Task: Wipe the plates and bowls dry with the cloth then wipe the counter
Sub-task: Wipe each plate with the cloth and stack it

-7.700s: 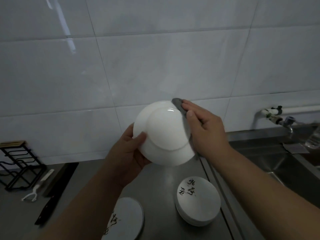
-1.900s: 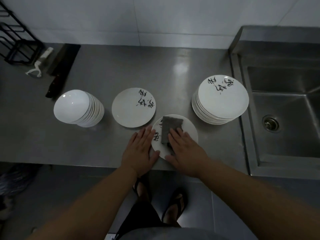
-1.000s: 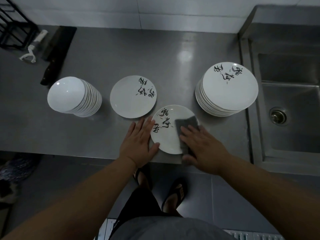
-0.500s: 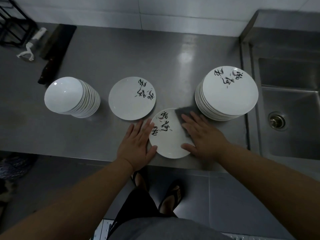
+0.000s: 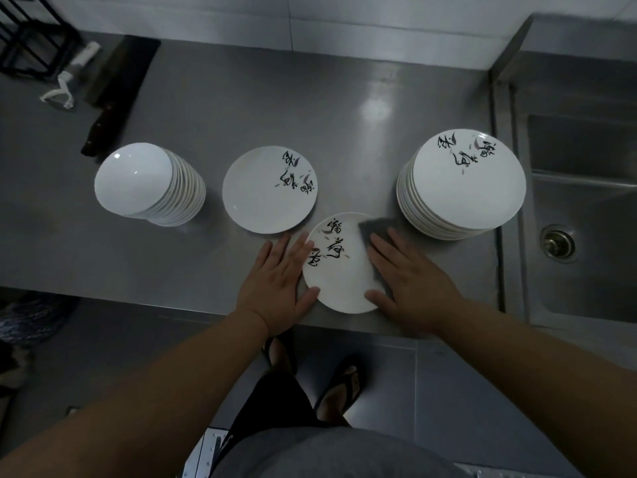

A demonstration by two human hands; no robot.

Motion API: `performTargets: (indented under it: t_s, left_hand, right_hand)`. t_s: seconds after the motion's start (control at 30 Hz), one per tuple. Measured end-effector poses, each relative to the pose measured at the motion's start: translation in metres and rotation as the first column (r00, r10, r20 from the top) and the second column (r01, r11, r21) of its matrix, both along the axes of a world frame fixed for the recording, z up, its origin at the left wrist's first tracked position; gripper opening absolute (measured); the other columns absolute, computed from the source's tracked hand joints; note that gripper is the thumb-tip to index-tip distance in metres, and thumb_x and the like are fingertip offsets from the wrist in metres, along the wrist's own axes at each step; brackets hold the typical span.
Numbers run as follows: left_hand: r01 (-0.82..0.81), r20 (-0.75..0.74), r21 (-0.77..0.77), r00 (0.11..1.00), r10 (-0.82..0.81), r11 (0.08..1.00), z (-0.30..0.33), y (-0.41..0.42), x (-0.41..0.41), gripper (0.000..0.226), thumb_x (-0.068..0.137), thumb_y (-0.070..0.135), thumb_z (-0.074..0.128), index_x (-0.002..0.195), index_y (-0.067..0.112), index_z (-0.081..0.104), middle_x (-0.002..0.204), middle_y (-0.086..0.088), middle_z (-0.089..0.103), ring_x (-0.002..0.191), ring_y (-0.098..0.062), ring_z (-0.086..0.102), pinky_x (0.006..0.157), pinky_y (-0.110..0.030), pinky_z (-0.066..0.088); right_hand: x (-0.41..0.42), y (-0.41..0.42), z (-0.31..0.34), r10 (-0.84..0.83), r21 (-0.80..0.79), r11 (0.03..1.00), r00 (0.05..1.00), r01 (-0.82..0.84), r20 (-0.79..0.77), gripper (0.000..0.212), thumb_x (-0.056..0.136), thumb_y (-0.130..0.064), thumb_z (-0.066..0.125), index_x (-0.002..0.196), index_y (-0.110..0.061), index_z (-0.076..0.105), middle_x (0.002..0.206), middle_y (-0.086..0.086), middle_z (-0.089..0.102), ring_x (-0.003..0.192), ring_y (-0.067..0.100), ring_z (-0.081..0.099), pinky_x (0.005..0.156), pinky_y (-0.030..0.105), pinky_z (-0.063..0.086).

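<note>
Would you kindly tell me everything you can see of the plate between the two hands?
The plate is round, white and glossy, apparently ceramic, with black brush lettering on its upper left part. It lies flat and face up near the front edge of the steel counter. The left hand rests flat against its left rim, and the right hand presses a grey cloth on its right side. It stands apart from the other plates.

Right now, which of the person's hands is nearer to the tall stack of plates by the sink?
Right. The right hand presses the grey cloth just below the tall plate stack. The left hand lies beyond the single plate, farther away.
</note>
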State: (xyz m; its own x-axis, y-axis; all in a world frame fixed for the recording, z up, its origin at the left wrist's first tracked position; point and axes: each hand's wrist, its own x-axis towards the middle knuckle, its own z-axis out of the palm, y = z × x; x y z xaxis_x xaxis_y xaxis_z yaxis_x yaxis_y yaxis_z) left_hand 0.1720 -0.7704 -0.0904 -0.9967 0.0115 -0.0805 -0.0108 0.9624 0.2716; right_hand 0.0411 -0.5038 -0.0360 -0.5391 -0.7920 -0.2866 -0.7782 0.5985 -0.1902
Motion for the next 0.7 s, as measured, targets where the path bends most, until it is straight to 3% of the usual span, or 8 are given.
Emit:
performTargets:
  t_s: [0.13,0.3,0.47,0.57,0.7]
  left_hand:
    - [-0.019,-0.006,0.005,1.000,0.019,1.000,0.003,0.000,0.000,0.084,0.095,0.063,0.040,0.164,0.023,0.011,0.171,0.000,0.015,0.158,-0.026,0.010,0.127,-0.050,0.010]
    - [-0.022,-0.011,0.002,1.000,0.022,1.000,0.003,0.001,0.001,0.083,0.096,0.064,0.038,0.164,0.024,0.011,0.171,0.002,0.013,0.158,-0.023,0.004,0.128,-0.049,0.008]
    - [-0.014,-0.020,-0.007,1.000,0.014,1.000,0.003,0.001,0.000,0.083,0.095,0.065,0.038,0.163,0.024,0.014,0.171,0.000,0.014,0.158,-0.024,0.004,0.128,-0.049,0.009]
    - [-0.041,-0.014,0.010,0.999,0.042,0.999,0.004,0.001,0.000,0.083,0.095,0.067,0.037,0.163,0.024,0.016,0.170,0.000,0.015,0.158,-0.022,0.005,0.128,-0.044,0.003]
    - [-0.045,0.008,0.018,0.999,0.045,0.999,0.005,0.002,0.001,0.085,0.093,0.069,0.038,0.162,0.026,0.016,0.171,0.001,0.014,0.158,-0.020,0.003,0.128,-0.041,0.000]
  right_hand:
    - [-0.028,-0.032,-0.003,0.015,0.054,0.998,1.000,-0.016,0.026,0.091,0.093,-0.074,0.013,0.165,-0.018,0.011,0.173,-0.002,0.002,0.158,0.020,-0.012,0.129,0.047,0.010]
    - [0.064,0.009,-0.007,-0.313,-0.148,0.933,0.942,0.329,0.122,0.081,0.101,-0.062,0.027,0.159,-0.006,0.031,0.170,0.008,0.020,0.159,0.028,0.002,0.128,0.046,0.017]
    - [0.046,-0.004,-0.007,-0.330,-0.095,0.935,0.935,0.343,0.128,0.089,0.096,-0.066,0.018,0.161,-0.006,0.026,0.171,0.009,0.016,0.159,0.029,-0.002,0.129,0.041,0.008]
    - [0.022,-0.013,-0.012,-0.338,-0.085,0.933,0.934,0.349,0.119,0.086,0.097,-0.065,0.015,0.163,-0.009,0.019,0.172,0.005,0.009,0.159,0.027,-0.006,0.129,0.044,0.012]
    - [0.090,-0.008,-0.002,-0.413,-0.081,0.898,0.892,0.433,0.185,0.094,0.093,-0.069,0.016,0.162,-0.005,0.018,0.172,0.009,0.005,0.158,0.031,-0.012,0.127,0.037,-0.003]
